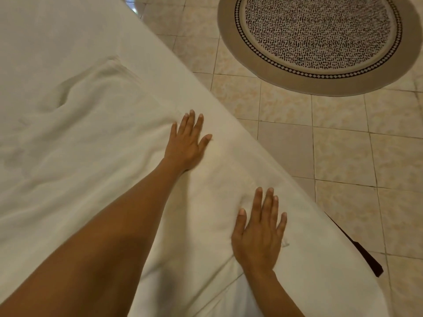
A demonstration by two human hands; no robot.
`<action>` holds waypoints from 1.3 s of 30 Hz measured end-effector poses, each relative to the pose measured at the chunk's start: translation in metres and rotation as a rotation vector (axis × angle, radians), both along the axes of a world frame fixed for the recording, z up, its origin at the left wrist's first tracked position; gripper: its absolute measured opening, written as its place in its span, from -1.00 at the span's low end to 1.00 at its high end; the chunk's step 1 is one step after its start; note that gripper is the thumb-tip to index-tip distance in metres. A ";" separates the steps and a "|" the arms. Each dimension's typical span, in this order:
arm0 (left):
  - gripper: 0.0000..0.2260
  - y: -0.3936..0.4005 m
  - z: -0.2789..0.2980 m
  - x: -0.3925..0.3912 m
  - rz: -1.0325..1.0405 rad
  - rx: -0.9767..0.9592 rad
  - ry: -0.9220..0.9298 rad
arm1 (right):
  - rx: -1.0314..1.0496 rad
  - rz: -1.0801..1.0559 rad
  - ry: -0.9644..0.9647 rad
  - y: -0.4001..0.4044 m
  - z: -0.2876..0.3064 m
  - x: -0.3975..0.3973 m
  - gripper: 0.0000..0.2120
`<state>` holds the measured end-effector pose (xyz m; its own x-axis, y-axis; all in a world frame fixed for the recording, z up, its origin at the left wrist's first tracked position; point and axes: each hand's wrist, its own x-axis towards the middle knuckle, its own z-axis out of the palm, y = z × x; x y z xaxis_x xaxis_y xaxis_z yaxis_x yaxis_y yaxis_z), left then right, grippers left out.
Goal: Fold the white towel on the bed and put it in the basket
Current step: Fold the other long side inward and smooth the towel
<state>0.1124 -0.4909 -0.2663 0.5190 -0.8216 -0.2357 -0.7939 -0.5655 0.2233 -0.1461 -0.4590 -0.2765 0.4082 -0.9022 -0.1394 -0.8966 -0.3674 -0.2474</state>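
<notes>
The white towel [96, 143] lies spread over the white bed [57, 30], rumpled at its far left part. My left hand [186, 143] rests flat on the towel near the bed's right edge, fingers apart, holding nothing. My right hand [258, 234] lies flat on the towel nearer to me, also with fingers spread, pressing a small crease beside the thumb. No basket is in view.
The bed edge runs diagonally from top centre to bottom right. Beyond it is a beige tiled floor [343, 145] with a round patterned rug [320, 40] at the top right. A dark strip [366, 257] shows under the bed edge at the lower right.
</notes>
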 end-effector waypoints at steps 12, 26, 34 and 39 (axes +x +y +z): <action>-0.43 0.027 0.028 0.057 -0.144 0.169 -0.134 | -0.044 -0.052 -0.079 0.002 -0.006 0.004 -0.39; -0.42 0.019 0.053 0.213 -0.104 0.468 -0.407 | -0.276 -0.152 -0.110 0.004 -0.034 0.012 -0.39; -0.41 -0.015 0.051 0.219 -0.260 0.495 -0.524 | -0.273 -0.139 -0.109 0.004 -0.035 0.014 -0.39; -0.53 -0.015 0.047 0.209 -0.243 0.482 -0.608 | -0.286 -0.152 -0.112 0.004 -0.032 0.016 -0.40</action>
<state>0.3209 -0.5061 -0.2189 0.4901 -0.8083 -0.3262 -0.8110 -0.2856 -0.5106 -0.1303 -0.4555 -0.3089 0.2642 -0.9501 0.1657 -0.9196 -0.2999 -0.2539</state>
